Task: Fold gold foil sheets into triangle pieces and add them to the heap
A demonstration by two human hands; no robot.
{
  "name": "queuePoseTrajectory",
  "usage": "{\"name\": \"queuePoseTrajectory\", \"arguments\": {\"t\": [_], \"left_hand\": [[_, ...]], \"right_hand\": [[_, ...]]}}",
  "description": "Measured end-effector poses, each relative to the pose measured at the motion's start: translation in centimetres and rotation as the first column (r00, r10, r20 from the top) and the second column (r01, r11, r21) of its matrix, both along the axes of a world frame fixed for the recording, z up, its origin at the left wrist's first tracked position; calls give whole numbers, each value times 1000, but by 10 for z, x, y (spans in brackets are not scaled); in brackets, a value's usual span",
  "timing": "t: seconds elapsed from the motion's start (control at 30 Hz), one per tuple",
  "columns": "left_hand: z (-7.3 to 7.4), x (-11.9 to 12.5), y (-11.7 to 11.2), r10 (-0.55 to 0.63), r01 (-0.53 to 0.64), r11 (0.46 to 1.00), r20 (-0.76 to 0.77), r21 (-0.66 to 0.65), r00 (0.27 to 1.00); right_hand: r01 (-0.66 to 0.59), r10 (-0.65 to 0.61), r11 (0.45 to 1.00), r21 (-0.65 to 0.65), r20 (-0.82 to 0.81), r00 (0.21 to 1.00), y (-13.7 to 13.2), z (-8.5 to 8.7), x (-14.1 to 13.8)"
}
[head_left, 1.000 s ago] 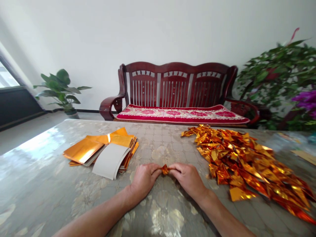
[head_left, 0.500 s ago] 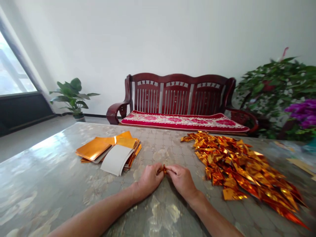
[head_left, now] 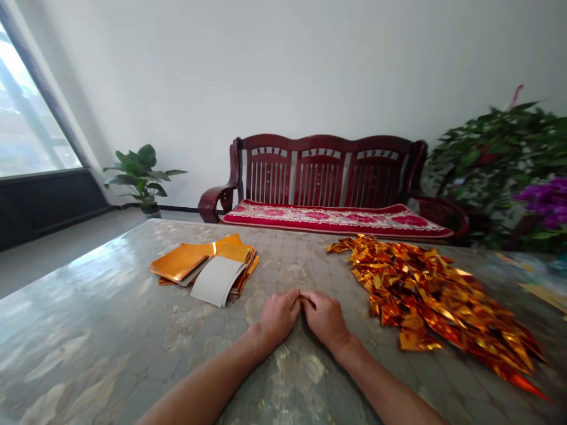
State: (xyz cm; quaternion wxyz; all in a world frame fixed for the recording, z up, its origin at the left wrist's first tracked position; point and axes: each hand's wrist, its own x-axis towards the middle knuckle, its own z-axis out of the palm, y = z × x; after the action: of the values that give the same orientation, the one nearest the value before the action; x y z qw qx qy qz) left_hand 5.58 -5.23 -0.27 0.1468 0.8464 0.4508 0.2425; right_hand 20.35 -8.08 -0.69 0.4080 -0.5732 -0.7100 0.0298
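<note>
My left hand (head_left: 280,316) and my right hand (head_left: 326,319) meet over the middle of the table, fingertips pinched together. Between them is a small piece of gold foil paper (head_left: 300,295), mostly hidden by the fingers; only a thin bit of it shows. Left of my hands lies a stack of gold foil sheets (head_left: 181,261), with pale grey backs (head_left: 217,280) turned up on some. To the right spreads a large heap of folded gold foil pieces (head_left: 420,283), shiny and orange-gold.
The table (head_left: 119,330) has a glossy flower-patterned cover. Beyond it stands a dark red wooden bench (head_left: 319,171) with a red and white cushion (head_left: 328,217). Clear plastic and a tan piece of card (head_left: 543,296) lie at the right edge. Potted plants (head_left: 142,177) flank the bench.
My hands have drawn closer together, and less of the foil piece shows between the fingers. The whole view has shifted slightly, with the stack and bench appearing farther right.
</note>
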Motion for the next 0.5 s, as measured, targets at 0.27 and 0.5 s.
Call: {"name": "queuePoseTrajectory", "arguments": {"t": [0.27,0.5], "left_hand": [[3,-2,-2,-49,49,999,-54,1,997],[6,0,-2,-59,58,998,-115,-17,992]], "right_hand": [[5,-9,999,33,119,993,-2,-2,-1],[20,-37,996,88,188,982,-2,-3,1]]}}
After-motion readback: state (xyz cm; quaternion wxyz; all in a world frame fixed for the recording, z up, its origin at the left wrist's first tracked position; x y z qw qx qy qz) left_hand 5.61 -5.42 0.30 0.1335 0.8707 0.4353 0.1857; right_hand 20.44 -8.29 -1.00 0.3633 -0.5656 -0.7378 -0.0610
